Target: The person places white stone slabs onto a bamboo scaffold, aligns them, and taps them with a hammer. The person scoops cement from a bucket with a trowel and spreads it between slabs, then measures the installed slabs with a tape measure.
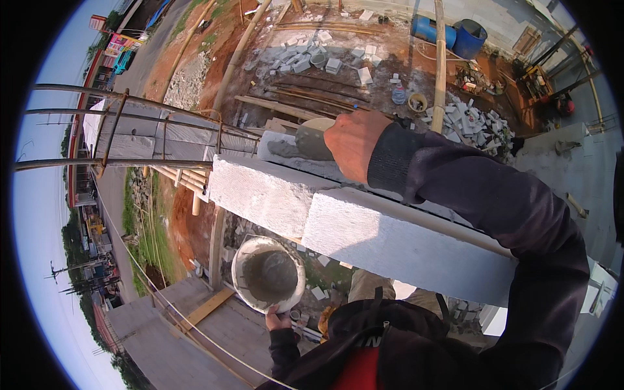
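My right hand (354,146) reaches over the wall, its fingers closed round a small, rounded, mortar-coated tool (313,142). Its exact kind is partly hidden by the hand. The tool is at a bed of grey mortar (281,148) on the wall's far side. Nearer to me, two pale lightweight blocks (263,195) lie end to end along the wall top. Below them, my left hand (278,320) grips the near rim of a pale bucket (238,276), which has grey mortar inside. Most of the left fingers are hidden behind the rim.
Rusty steel bars (123,130) stick out beyond the wall's left end. Bamboo poles (439,65) stand on the far side. Broken blocks (468,123), planks and blue drums (469,39) lie on the ground below. A grey platform (149,325) and a string are at lower left.
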Motion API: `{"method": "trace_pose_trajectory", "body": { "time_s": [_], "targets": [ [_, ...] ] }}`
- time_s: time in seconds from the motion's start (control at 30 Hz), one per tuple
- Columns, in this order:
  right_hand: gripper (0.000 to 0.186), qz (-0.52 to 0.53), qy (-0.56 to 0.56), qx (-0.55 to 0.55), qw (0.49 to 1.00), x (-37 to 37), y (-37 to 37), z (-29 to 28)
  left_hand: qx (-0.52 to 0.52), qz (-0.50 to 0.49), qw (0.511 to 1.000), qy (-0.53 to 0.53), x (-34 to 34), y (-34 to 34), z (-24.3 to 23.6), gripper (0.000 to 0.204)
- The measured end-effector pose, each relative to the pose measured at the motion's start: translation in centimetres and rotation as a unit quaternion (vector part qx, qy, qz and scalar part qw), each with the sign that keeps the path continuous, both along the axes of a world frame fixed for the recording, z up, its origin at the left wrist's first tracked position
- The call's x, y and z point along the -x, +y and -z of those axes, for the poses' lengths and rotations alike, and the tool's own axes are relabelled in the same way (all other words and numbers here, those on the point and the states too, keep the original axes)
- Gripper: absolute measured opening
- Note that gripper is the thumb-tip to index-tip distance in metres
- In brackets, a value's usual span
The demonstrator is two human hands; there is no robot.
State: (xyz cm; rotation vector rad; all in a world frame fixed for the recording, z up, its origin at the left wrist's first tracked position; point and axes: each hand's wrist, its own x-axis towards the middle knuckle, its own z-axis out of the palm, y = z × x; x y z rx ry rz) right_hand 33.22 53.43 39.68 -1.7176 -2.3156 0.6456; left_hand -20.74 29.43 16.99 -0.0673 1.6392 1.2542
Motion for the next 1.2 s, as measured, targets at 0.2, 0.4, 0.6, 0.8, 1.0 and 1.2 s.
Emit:
{"method": "trace_pose_trajectory", "body": {
  "time_s": [0.2,0.4,0.6,0.8,1.0,1.2],
  "targets": [
    [0.005,0.027,-0.014,-0.066,0.997,-3.3,-5.5,-1.0,0.011,-0.012,1.000,-0.021,0.9,0.8,2.5,0.051],
    [0.007,0.039,-0.070,-0.065,0.995,-5.4,-9.8,-1.3,0.020,0.005,1.000,-0.001,1.1,1.3,4.1,0.037],
    [0.018,0.059,-0.137,-0.001,0.989,-6.8,-12.4,-2.2,0.009,0.030,0.999,-0.015,0.4,1.5,3.3,0.039],
    [0.023,0.088,-0.099,-0.080,0.988,-10.3,-13.1,-0.7,-0.044,0.005,0.999,0.000,-1.3,0.8,0.9,0.050],
    [0.046,0.193,0.271,0.138,0.933,-12.0,-11.4,-7.7,-0.173,0.047,0.984,0.025,-7.7,1.8,-8.9,0.049],
    [0.053,0.092,0.389,0.197,0.895,-2.6,-12.0,-12.8,-0.272,0.057,0.960,0.044,-12.0,2.5,-15.8,0.028]
  ]
}}
